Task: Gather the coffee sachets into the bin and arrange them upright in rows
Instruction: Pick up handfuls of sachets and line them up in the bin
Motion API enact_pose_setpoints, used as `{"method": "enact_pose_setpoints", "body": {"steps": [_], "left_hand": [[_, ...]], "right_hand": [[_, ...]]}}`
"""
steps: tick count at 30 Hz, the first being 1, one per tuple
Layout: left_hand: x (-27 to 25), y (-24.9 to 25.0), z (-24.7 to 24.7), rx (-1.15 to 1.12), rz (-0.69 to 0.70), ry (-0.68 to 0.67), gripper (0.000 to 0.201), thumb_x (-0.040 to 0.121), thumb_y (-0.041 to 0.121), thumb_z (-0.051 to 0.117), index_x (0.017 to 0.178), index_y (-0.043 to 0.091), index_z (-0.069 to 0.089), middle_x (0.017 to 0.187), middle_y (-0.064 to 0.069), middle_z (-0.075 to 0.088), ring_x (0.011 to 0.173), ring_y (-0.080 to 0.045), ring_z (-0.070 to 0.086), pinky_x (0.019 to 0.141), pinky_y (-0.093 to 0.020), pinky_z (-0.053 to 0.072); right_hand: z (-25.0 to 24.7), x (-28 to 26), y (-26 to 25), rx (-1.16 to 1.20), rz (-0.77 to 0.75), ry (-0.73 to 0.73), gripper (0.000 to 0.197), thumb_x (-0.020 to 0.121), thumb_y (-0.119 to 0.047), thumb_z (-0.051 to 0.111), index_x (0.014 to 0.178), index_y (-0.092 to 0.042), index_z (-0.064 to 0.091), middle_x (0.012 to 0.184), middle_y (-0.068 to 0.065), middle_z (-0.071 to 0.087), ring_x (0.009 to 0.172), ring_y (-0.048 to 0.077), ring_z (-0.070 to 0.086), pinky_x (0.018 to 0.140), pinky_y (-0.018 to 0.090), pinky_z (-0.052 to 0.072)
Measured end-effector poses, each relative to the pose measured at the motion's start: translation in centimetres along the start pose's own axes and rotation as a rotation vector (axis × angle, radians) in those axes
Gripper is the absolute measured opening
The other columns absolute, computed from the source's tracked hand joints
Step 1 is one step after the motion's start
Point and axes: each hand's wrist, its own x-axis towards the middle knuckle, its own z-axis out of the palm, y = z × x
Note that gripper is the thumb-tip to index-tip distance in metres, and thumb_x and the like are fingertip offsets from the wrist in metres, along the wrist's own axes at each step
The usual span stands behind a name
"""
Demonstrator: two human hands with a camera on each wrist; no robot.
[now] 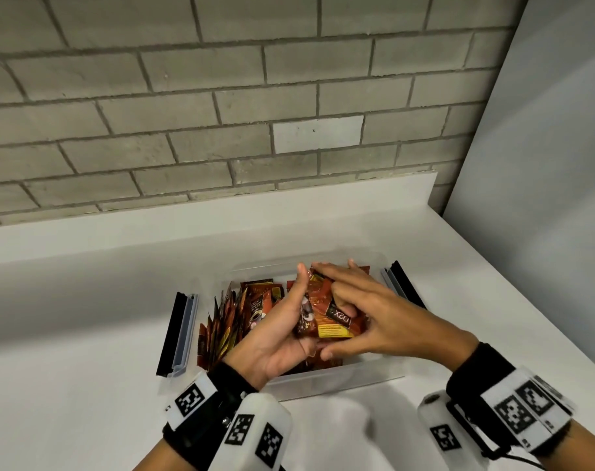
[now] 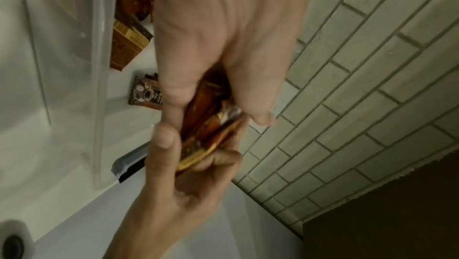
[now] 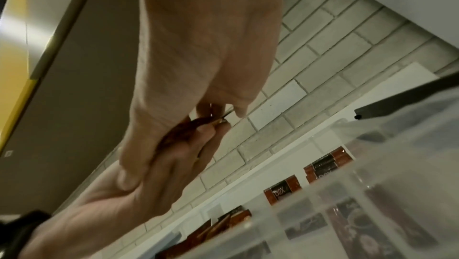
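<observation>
Above the clear bin [image 1: 326,380] on the white bench [image 1: 85,334], the left hand [image 1: 272,338] and right hand [image 1: 374,317] both grip 1 bunch of coffee sachets [image 1: 333,317].

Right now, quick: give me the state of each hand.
Left hand: closed around a bunch of sachets over the bin.
Right hand: fingers on the same bunch, thumb under it, gripping it.

A white counter [image 1: 85,334] carries 1 clear bin [image 1: 340,379] of sachets [image 1: 228,317].
</observation>
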Motion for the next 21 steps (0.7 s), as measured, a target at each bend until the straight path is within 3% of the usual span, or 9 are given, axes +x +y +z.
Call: {"method": "enact_pose_setpoints", "body": {"steps": [2,4,7,10,12,13,15,17,21], "left_hand": [[-0.6,0.3,-0.1,-0.036,-0.011,-0.046,0.047,0.09,0.043,0.05,0.108,0.004,0.07,0.107,-0.025,0.067,0.096,-0.035,0.068,0.089,-0.054,0.049],[-1.0,0.6,-0.3,-0.045,0.009,-0.08,0.038,0.085,0.026,0.057,0.119,0.009,0.064,0.115,-0.025,0.065,0.101,-0.037,0.066,0.091,-0.059,0.048],[-1.1,0.4,-0.9,-0.042,0.075,-0.083,0.05,0.083,0.011,0.062,0.133,0.016,0.055,0.132,-0.023,0.057,0.115,-0.038,0.059,0.089,-0.056,0.052],[-0.9,0.3,-0.4,-0.06,0.141,-0.07,0.048,0.086,0.005,0.06,0.132,0.018,0.056,0.127,-0.021,0.061,0.109,-0.036,0.063,0.077,-0.048,0.058],[-0.9,0.2,0.0,-0.036,0.194,-0.057,0.051,0.083,0.003,0.057,0.13,0.023,0.058,0.123,-0.02,0.064,0.105,-0.034,0.066,0.071,-0.044,0.06],[-0.8,0.1,0.2,-0.034,0.218,-0.049,0.054,0.081,0.001,0.058,0.13,0.023,0.057,0.122,-0.02,0.064,0.105,-0.035,0.066,0.074,-0.046,0.06],[-0.8,-0.1,0.3,-0.024,0.257,-0.013,0.057,0.078,0.0,0.06,0.13,0.022,0.057,0.12,-0.02,0.065,0.108,-0.035,0.065,0.083,-0.049,0.055],[-0.7,-0.2,0.5,-0.004,0.282,0.046,0.056,0.075,-0.001,0.062,0.126,0.022,0.059,0.117,-0.02,0.067,0.107,-0.035,0.065,0.083,-0.047,0.054],[-0.6,0.0,0.6,0.004,0.288,0.138,0.051,0.072,0.002,0.068,0.122,0.012,0.061,0.11,-0.018,0.07,0.09,-0.027,0.072,0.062,-0.036,0.061]], "right_hand": [[-0.2,0.0,0.5,0.01,-0.017,-0.003,0.037,0.077,-0.051,0.07,0.082,-0.049,0.034,0.161,-0.007,0.013,0.147,0.003,-0.001,0.122,0.037,0.007],[-0.6,-0.3,0.7,0.018,0.069,-0.034,0.039,0.077,-0.047,0.073,0.076,-0.043,0.034,0.161,-0.009,0.005,0.146,0.003,-0.006,0.12,0.036,0.015],[-1.1,-0.8,-0.1,0.199,0.229,-0.094,0.04,0.07,-0.06,0.07,0.075,-0.034,0.04,0.157,-0.016,0.011,0.143,-0.002,0.001,0.113,0.028,0.022],[-0.5,-0.5,-0.4,0.416,0.255,0.119,0.033,0.081,-0.055,0.058,0.072,-0.028,0.042,0.128,-0.007,0.048,0.131,0.008,0.041,0.091,0.018,0.045],[-0.3,-0.1,-0.6,0.562,0.338,0.287,0.027,0.083,-0.043,0.061,0.081,-0.025,0.041,0.108,0.001,0.057,0.101,0.021,0.064,0.067,0.023,0.052],[-0.2,0.1,-0.7,0.67,0.384,0.331,0.032,0.081,-0.037,0.065,0.09,-0.023,0.039,0.111,0.004,0.057,0.096,0.022,0.067,0.064,0.026,0.054],[-0.3,0.3,-0.7,0.897,0.473,0.367,0.055,0.074,-0.026,0.072,0.111,-0.022,0.031,0.124,0.004,0.053,0.101,0.022,0.067,0.067,0.031,0.058],[-0.8,0.2,-0.6,1.063,0.559,0.352,0.069,0.074,-0.013,0.073,0.124,-0.026,0.027,0.122,0.004,0.055,0.098,0.019,0.068,0.069,0.031,0.058],[-1.4,-0.1,-0.3,1.096,0.606,0.153,0.07,0.078,0.006,0.069,0.129,-0.031,0.038,0.132,0.002,0.048,0.113,0.024,0.059,0.084,0.037,0.056]]}}
